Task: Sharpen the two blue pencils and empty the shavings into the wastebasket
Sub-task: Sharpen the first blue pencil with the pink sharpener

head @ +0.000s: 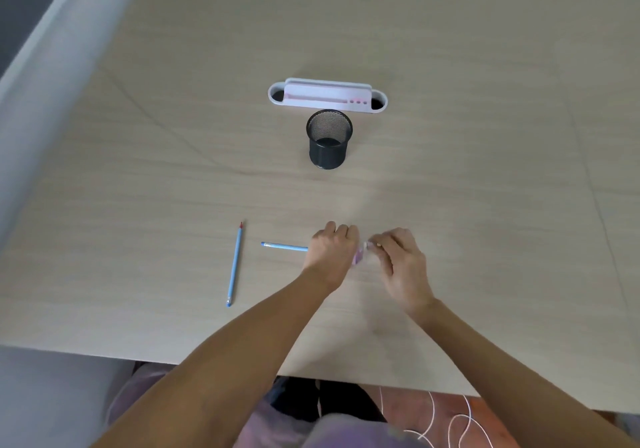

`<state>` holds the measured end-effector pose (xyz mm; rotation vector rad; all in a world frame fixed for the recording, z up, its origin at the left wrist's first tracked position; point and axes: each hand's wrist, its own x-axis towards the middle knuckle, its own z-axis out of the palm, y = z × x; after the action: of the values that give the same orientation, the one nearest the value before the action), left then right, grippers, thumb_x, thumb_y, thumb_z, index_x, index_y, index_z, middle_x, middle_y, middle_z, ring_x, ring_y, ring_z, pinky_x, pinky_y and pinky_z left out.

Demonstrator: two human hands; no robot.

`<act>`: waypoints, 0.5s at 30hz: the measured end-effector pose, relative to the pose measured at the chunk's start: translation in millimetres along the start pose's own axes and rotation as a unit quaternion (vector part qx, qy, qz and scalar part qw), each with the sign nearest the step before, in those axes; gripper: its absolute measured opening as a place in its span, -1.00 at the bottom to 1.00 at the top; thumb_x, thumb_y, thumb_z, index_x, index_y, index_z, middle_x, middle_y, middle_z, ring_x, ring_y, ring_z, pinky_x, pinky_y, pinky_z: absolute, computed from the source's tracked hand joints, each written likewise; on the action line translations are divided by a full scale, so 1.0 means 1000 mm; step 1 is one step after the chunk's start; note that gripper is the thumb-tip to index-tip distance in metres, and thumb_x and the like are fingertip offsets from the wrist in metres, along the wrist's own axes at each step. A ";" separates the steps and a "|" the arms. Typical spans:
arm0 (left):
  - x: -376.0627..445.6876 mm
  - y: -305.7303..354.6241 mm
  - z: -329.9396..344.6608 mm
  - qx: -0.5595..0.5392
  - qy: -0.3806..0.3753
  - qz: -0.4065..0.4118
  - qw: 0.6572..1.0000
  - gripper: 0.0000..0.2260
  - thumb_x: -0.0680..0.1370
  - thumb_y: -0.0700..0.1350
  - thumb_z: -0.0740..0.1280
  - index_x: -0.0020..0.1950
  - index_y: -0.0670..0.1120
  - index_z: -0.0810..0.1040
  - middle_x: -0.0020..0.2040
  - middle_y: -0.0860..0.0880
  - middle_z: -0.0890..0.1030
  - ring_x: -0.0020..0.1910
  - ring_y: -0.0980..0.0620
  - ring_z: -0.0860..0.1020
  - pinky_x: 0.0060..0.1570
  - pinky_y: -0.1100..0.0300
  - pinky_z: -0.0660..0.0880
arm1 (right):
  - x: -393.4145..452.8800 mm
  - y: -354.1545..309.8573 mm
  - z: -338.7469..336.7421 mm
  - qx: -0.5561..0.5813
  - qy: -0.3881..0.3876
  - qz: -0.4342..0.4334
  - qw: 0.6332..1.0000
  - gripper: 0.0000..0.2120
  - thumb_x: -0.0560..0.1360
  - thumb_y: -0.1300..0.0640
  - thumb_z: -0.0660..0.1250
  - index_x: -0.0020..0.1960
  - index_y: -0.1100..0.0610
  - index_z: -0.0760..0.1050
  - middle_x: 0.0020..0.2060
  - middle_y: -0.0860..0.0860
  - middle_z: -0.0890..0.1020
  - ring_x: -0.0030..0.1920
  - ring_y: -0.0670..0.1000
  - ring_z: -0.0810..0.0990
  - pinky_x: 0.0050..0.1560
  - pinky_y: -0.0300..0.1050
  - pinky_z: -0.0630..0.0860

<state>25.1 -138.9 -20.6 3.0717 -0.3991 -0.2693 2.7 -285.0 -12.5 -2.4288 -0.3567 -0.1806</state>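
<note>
One blue pencil (235,264) lies loose on the table at the left, its sharpened tip pointing away from me. My left hand (331,251) is closed around a second blue pencil (284,246), which lies level with its eraser end sticking out to the left. My right hand (398,260) pinches a small clear pink sharpener (360,255) between the two hands. The pencil's tip is hidden by my fingers. A black mesh wastebasket (329,139) stands upright farther back at the centre.
A white desk organiser (327,95) sits behind the wastebasket. The table's near edge (207,361) runs just below my forearms. White cables (446,423) lie on the floor under the table at the right.
</note>
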 end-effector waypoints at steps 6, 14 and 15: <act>-0.001 0.005 0.006 0.017 -0.038 -0.014 0.999 -0.55 0.02 -0.11 0.58 -0.19 -0.06 0.49 -0.34 0.03 0.56 -0.31 0.02 0.52 -0.49 0.25 0.23 | 0.015 0.031 0.040 -0.109 -0.135 -0.003 0.985 -0.83 0.31 0.34 0.23 -0.33 0.13 0.53 -0.39 0.09 0.49 -0.33 0.13 0.47 -0.25 -0.16 0.34; 0.001 0.005 0.001 0.016 0.002 -0.035 0.999 -0.55 -0.13 -0.12 0.58 -0.36 -0.06 0.47 -0.51 0.03 0.48 -0.48 0.02 0.46 -0.53 0.30 0.12 | -0.017 -0.011 -0.005 0.047 -0.059 0.105 0.992 -0.88 0.48 0.23 0.27 -0.20 0.18 0.55 -0.29 -0.03 0.46 -0.35 -0.13 0.40 -0.22 -0.53 0.28; 0.001 0.005 0.001 0.012 0.010 -0.032 0.999 -0.57 -0.11 -0.12 0.57 -0.36 -0.06 0.47 -0.51 0.03 0.48 -0.48 0.02 0.47 -0.53 0.31 0.13 | 0.001 -0.010 -0.007 0.040 -0.048 0.096 0.993 -0.91 0.47 0.28 0.32 -0.21 0.18 0.55 -0.30 0.00 0.49 -0.36 -0.10 0.41 -0.24 -0.53 0.28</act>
<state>25.1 -144.2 -21.1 3.1117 -0.3058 -0.2387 0.5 -281.5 -0.6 -2.3798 -0.1672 0.0357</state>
